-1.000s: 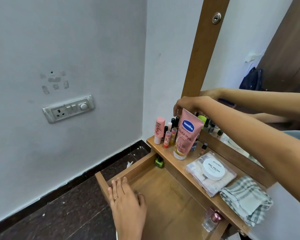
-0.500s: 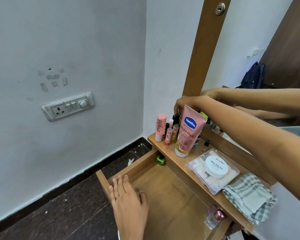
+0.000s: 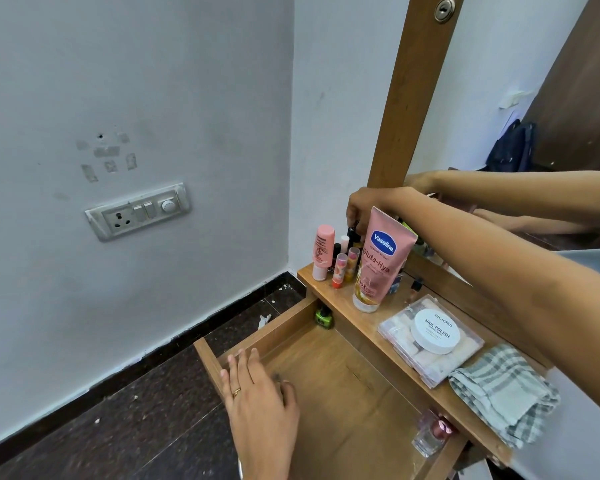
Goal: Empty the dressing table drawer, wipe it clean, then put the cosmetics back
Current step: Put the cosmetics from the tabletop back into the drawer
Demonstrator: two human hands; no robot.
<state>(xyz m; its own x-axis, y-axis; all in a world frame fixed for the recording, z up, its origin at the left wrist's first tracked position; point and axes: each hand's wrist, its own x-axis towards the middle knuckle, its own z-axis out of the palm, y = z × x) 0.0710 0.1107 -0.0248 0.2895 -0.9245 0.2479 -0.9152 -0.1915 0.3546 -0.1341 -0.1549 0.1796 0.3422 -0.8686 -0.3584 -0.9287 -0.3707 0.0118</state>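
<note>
The wooden drawer (image 3: pixel 343 393) is pulled open. A green nail polish bottle (image 3: pixel 323 317) stands in its far left corner and a clear bottle with a pink cap (image 3: pixel 430 433) sits at its right side. My left hand (image 3: pixel 257 400) rests flat on the drawer's front left corner, holding nothing. My right hand (image 3: pixel 368 206) reaches behind the pink Vaseline tube (image 3: pixel 378 261) on the table top, fingertips pinched on a black-capped bottle (image 3: pixel 352 233). A folded checked cloth (image 3: pixel 503 393) lies on the top's right end.
A pink stick (image 3: pixel 323 251), lip balms (image 3: pixel 340 270) and other small bottles crowd the top's left end. A white nail polish tub (image 3: pixel 436 330) sits on a clear pack (image 3: pixel 402 330). The mirror (image 3: pixel 499 98) stands behind. The wall with a socket (image 3: pixel 139 211) is close on the left.
My right hand has dipped slightly behind the Vaseline tube onto the black cap. My left hand has stayed on the drawer corner.
</note>
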